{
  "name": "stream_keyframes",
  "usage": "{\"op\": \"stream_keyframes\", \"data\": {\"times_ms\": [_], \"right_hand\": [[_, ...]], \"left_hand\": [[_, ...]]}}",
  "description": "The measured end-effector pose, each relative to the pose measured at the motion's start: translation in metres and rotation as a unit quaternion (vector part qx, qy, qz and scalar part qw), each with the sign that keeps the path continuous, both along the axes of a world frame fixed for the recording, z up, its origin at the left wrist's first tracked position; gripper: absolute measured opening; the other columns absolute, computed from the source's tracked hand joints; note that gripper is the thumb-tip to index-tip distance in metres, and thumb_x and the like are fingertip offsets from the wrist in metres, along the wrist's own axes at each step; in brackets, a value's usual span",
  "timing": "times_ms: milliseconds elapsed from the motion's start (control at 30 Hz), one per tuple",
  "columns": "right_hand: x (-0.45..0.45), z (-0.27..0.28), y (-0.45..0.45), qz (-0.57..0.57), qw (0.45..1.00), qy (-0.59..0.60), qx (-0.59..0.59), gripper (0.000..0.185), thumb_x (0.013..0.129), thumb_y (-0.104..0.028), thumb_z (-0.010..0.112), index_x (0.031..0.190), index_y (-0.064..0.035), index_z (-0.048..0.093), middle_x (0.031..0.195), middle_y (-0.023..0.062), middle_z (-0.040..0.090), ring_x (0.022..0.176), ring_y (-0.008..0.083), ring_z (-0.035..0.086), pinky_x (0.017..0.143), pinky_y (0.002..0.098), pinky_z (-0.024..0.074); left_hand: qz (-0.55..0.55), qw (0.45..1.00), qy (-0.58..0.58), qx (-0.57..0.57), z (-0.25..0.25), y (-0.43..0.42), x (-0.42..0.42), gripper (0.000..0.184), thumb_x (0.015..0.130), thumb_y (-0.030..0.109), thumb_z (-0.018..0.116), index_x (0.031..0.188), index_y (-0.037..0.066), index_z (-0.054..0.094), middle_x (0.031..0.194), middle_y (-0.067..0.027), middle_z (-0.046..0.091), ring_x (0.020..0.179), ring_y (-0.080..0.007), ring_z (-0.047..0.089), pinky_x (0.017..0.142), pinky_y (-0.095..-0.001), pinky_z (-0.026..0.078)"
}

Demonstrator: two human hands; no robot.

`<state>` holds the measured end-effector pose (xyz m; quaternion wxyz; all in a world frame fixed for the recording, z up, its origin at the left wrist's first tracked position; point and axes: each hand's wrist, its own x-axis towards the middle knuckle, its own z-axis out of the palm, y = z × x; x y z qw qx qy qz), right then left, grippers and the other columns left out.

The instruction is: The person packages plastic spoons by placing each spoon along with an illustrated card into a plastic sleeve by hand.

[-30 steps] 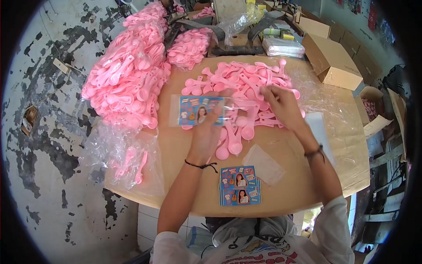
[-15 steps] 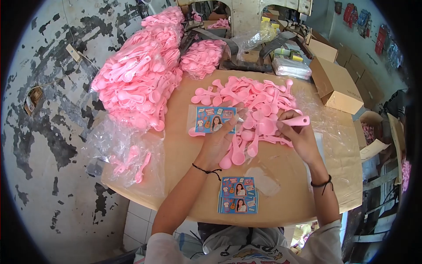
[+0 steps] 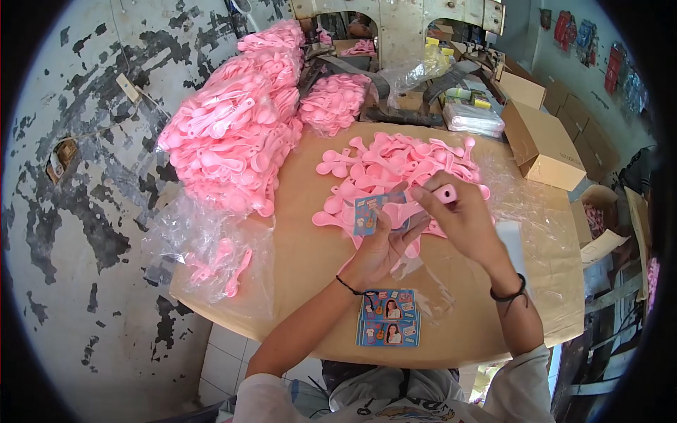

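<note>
Pinched in my left hand (image 3: 375, 255) is a blue printed card (image 3: 366, 216) that seems to sit in a clear plastic bag. My right hand (image 3: 467, 220) is closed on a pink measuring spoon (image 3: 446, 192), whose bowl end points left at the card. Whether the bowl is inside the bag or just against it, I cannot tell. Behind both hands lies a loose pile of pink spoons (image 3: 395, 158). Nearer to me, several more printed cards (image 3: 389, 333) lie overlapping on the brown-covered table (image 3: 310, 282).
Large clear bags packed with pink spoons (image 3: 229, 134) rise at the back left. A plastic bag (image 3: 211, 261) with a few spoons lies at the left edge. A cardboard box (image 3: 543, 144) and a stack of clear bags (image 3: 472, 120) stand at the back right, near a sewing machine (image 3: 398, 28).
My hands have come together: the right moved left with the spoon, the left moved right and slightly down. The card has turned and is now partly covered by the spoon and fingers.
</note>
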<state>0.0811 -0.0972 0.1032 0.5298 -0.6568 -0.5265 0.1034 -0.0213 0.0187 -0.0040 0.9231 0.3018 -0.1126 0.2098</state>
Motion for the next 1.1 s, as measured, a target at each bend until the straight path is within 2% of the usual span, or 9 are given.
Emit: {"op": "stream_keyframes", "data": {"times_ms": [100, 233, 300, 433, 600, 667, 833, 933, 1100], "right_hand": [[0.013, 0.032, -0.01, -0.057, 0.996, -0.05, 0.047, 0.013, 0.089, -0.006, 0.065, 0.078, 0.002, 0.063, 0.069, 0.0015, 0.063, 0.066, 0.0049, 0.055, 0.055, 0.0246, 0.0437], [0.016, 0.075, -0.022, -0.076, 0.983, -0.167, -0.025, 0.015, 0.085, -0.014, 0.068, 0.078, -0.0012, 0.066, 0.068, 0.0063, 0.065, 0.063, 0.0155, 0.061, 0.057, 0.0315, 0.0458], [0.015, 0.067, -0.011, -0.087, 0.916, -0.371, -0.125, 0.016, 0.083, -0.019, 0.069, 0.077, -0.0035, 0.068, 0.068, 0.0107, 0.066, 0.063, 0.0233, 0.064, 0.06, 0.0359, 0.0477], [0.008, 0.049, -0.002, -0.108, 0.928, -0.343, -0.098, 0.017, 0.08, -0.021, 0.068, 0.076, -0.0051, 0.069, 0.066, 0.0129, 0.064, 0.069, 0.03, 0.064, 0.063, 0.0399, 0.0479], [0.015, 0.002, 0.017, -0.041, 0.976, -0.187, 0.108, 0.022, 0.085, -0.021, 0.067, 0.095, -0.0016, 0.066, 0.083, 0.0099, 0.063, 0.065, 0.0226, 0.061, 0.062, 0.0344, 0.0484], [0.017, 0.0, 0.01, -0.029, 0.996, -0.067, 0.041, 0.024, 0.088, -0.022, 0.065, 0.098, 0.0004, 0.065, 0.082, 0.008, 0.063, 0.065, 0.0164, 0.06, 0.06, 0.0303, 0.0478], [0.041, -0.016, -0.01, 0.022, 0.997, 0.055, -0.056, 0.02, 0.091, -0.016, 0.065, 0.1, 0.0014, 0.066, 0.085, 0.0057, 0.065, 0.062, 0.0041, 0.054, 0.056, 0.0229, 0.0456], [0.034, -0.016, -0.015, 0.001, 0.995, 0.034, -0.095, 0.013, 0.088, -0.012, 0.067, 0.096, -0.0024, 0.068, 0.084, 0.0044, 0.064, 0.066, 0.0094, 0.058, 0.06, 0.0265, 0.0477], [0.022, -0.006, -0.014, -0.049, 0.951, -0.303, 0.04, 0.011, 0.08, -0.011, 0.07, 0.091, -0.009, 0.07, 0.087, 0.0028, 0.062, 0.083, 0.0213, 0.059, 0.071, 0.0345, 0.0495]], "left_hand": [[-0.057, 0.995, 0.028, -0.077, -0.018, 0.016, 0.006, 0.068, 0.095, 0.041, 0.05, 0.146, 0.006, 0.021, 0.148, -0.0129, 0.032, 0.134, -0.0253, 0.04, 0.115, -0.0406, 0.032], [0.18, 0.971, 0.081, 0.138, 0.002, 0.029, 0.003, 0.083, 0.088, 0.03, 0.067, 0.149, 0.004, 0.017, 0.152, -0.0144, 0.023, 0.14, -0.0295, 0.028, 0.118, -0.0408, 0.02], [0.299, 0.856, 0.11, 0.407, 0.013, 0.021, -0.002, 0.09, 0.082, 0.021, 0.071, 0.15, 0.003, 0.014, 0.154, -0.0157, 0.021, 0.142, -0.0295, 0.024, 0.116, -0.04, 0.022], [0.365, 0.668, 0.113, 0.639, 0.031, -0.01, -0.004, 0.089, 0.078, 0.014, 0.071, 0.149, 0.002, 0.017, 0.152, -0.0155, 0.021, 0.139, -0.0263, 0.028, 0.106, -0.0396, 0.035], [0.142, 0.787, 0.312, 0.513, 0.031, -0.012, -0.009, 0.057, 0.09, 0.014, 0.061, 0.138, -0.002, 0.037, 0.119, -0.0141, 0.055, 0.106, -0.0181, 0.054, 0.09, -0.0317, 0.045], [0.124, 0.87, 0.236, 0.415, 0.019, -0.007, -0.008, 0.043, 0.095, 0.013, 0.056, 0.133, -0.002, 0.045, 0.106, -0.0076, 0.059, 0.09, -0.0111, 0.056, 0.08, -0.0275, 0.047], [0.178, 0.894, 0.14, 0.387, 0.022, -0.008, -0.002, 0.032, 0.101, 0.017, 0.047, 0.127, -0.001, 0.051, 0.095, -0.0022, 0.057, 0.077, -0.0081, 0.052, 0.071, -0.0239, 0.045], [0.197, 0.888, 0.188, 0.37, 0.015, -0.004, -0.003, 0.033, 0.103, 0.018, 0.042, 0.128, -0.003, 0.049, 0.107, -0.0057, 0.059, 0.094, -0.0121, 0.057, 0.082, -0.0271, 0.049], [0.17, 0.904, 0.209, 0.333, 0.012, 0.0, -0.003, 0.032, 0.103, 0.021, 0.045, 0.122, -0.002, 0.055, 0.09, -0.0002, 0.057, 0.083, -0.0057, 0.051, 0.075, -0.0227, 0.043]]}}
